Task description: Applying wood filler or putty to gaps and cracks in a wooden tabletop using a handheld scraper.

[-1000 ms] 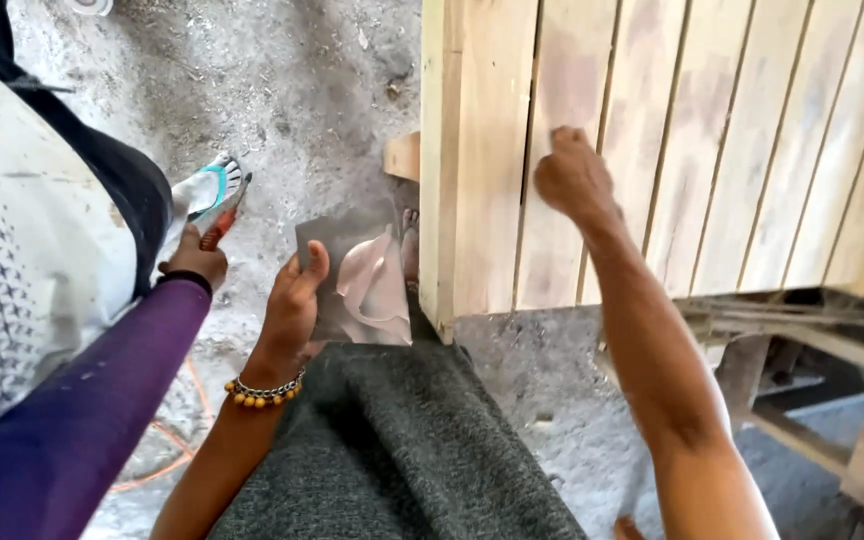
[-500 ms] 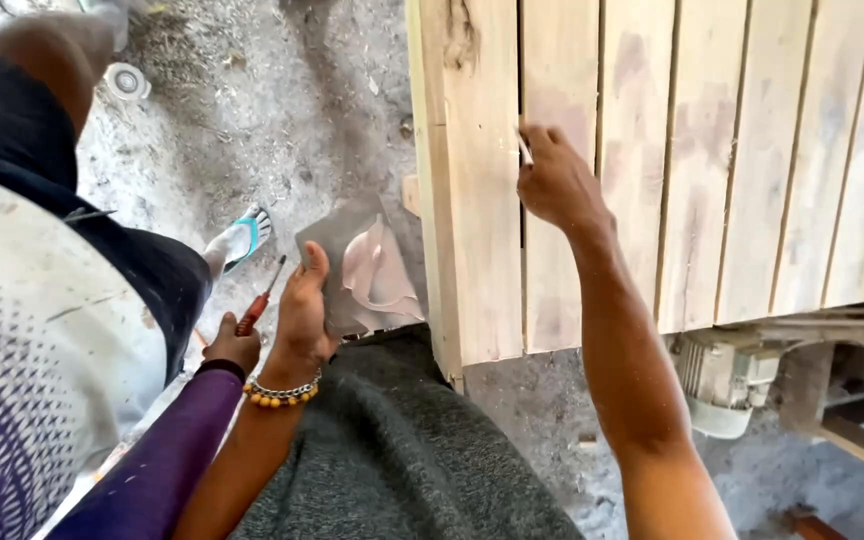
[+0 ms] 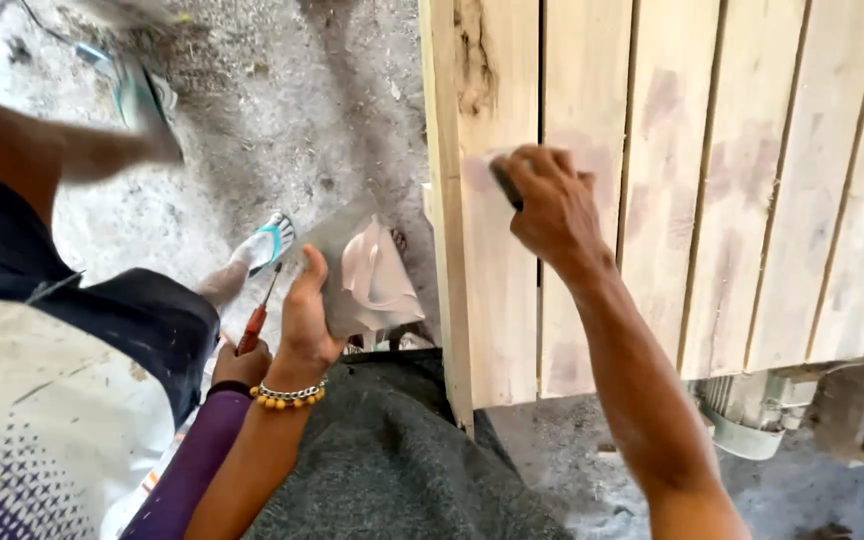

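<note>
Closed the right hand (image 3: 552,205) tightly around a small dark scraper (image 3: 505,183), fingers curled, and pressed its edge on a plank of the wooden panel (image 3: 672,200), near the left border and just beside a dark gap between two planks. Touched there a pale smear (image 3: 477,170) on the wood, next to the tool.

Gripped with the left hand (image 3: 307,320) a flat grey board (image 3: 337,240), thumb on top, with a soft pinkish-white lump (image 3: 377,275) lying on it. Held this board low, just left of the panel's edge and above the grey cloth (image 3: 392,460) on the lap. Wore a bead bracelet (image 3: 287,395) on that wrist.

Met, just beside that wrist, another person's hand (image 3: 242,362) closed on a red-handled screwdriver (image 3: 255,325); further out, a sandal (image 3: 267,245) on the dusty floor (image 3: 252,120).

Judged as risks: could tilt the board and lose the lump to the dust, being held at one corner only. Could knock against the screwdriver, so near to the wrist. Could scratch the soft wood, if pressed with the scraper too steep.
</note>
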